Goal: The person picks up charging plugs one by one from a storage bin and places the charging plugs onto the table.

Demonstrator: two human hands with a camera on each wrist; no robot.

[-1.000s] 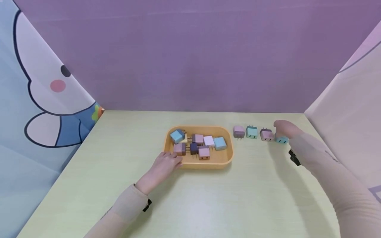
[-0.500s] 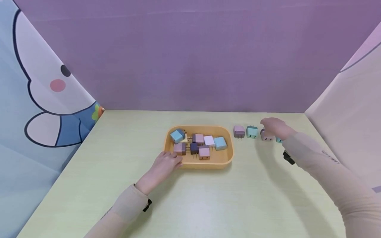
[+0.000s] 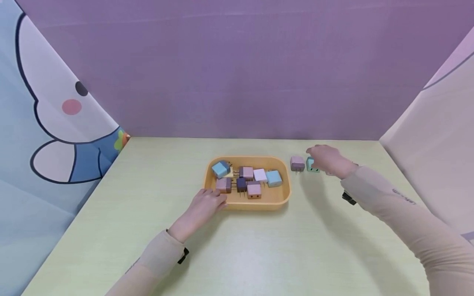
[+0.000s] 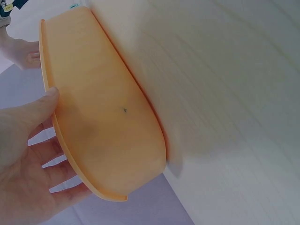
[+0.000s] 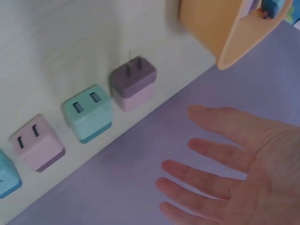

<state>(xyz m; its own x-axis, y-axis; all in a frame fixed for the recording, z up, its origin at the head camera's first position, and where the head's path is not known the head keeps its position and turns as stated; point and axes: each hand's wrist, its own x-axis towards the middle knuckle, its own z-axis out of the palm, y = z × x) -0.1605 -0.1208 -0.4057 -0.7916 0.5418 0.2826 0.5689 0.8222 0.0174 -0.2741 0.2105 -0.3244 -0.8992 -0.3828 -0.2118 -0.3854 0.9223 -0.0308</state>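
Observation:
My left hand holds the near left corner of the orange tray. In the left wrist view its thumb lies against the tray's outer wall, and the fingers reach over the rim. Several USB wall chargers lie jumbled in the tray, among them a blue one and a dark navy one. My right hand hovers above a row of chargers, fingers spread and holding nothing. That row has a pink-and-purple charger with prongs facing out, a mint green one, a pink one and a blue one.
The pale wooden table ends at a purple cloth backdrop. Printed cloth hangs at the left, and a pale cloth borders the right side.
My right hand has moved left along the row, from the blue charger at its right end to above the mint green one. The left hand and the tray have stayed put.

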